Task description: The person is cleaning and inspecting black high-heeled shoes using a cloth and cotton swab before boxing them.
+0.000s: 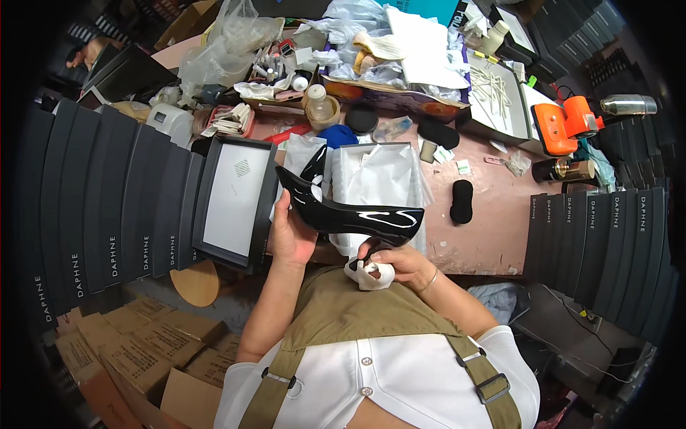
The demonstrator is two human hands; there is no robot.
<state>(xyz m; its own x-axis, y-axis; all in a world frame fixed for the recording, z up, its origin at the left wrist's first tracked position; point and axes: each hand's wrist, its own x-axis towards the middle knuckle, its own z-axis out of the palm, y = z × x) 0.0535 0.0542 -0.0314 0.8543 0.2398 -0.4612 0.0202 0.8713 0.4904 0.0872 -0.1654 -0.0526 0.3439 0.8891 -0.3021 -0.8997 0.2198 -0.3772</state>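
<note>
My left hand (289, 236) grips a glossy black high-heeled shoe (357, 218) at its heel end and holds it on its side above the table's near edge, toe pointing right. My right hand (400, 263) is under the toe, closed on a crumpled white cloth (369, 274) that touches the shoe's underside. Just behind the shoe stands an open shoe box (379, 175) lined with white tissue paper. A second black shoe (314, 163) pokes up at that box's left side.
A black box lid (236, 200) lies upturned to the left. Stacks of dark shoe boxes (107, 207) flank me on the left, with dark shoe boxes (600, 236) on the right. Black pads (461, 200), an orange tool (564, 125), bottles and paper clutter cover the pink table (486, 236). Cardboard cartons (143, 357) sit on the floor.
</note>
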